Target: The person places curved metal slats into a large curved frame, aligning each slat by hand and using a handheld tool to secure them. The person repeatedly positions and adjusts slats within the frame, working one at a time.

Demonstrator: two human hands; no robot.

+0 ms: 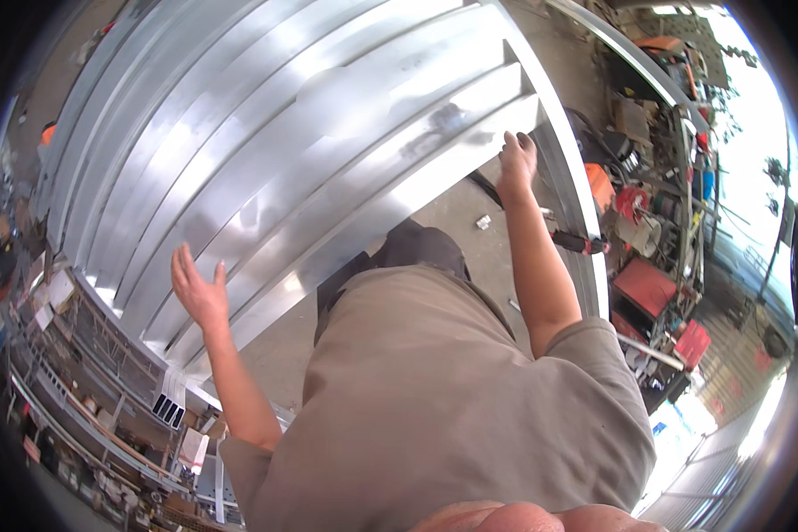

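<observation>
A large silvery metal frame (566,168) with several long, wide slats stretches out in front of me. My left hand (202,293) is over the left part of the nearest slats, fingers spread and thumb apart, with nothing in it. Whether its palm touches the metal cannot be made out. At the right end of the nearest metal slat (417,191), close to the frame's side rail, is my right hand (517,164). Its fingers are curled over the slat's near edge, their tips partly hidden. A red and black hand tool (581,241) rests on the side rail beside my right forearm.
Shelving (97,426) with metal lengths and boxes runs along the left. Bundled rectangular tubes (169,403) stick out by the frame's near left corner. To the right are a red box (645,286), an orange case (599,186) and cluttered racks. A small pale block (483,222) lies on the floor.
</observation>
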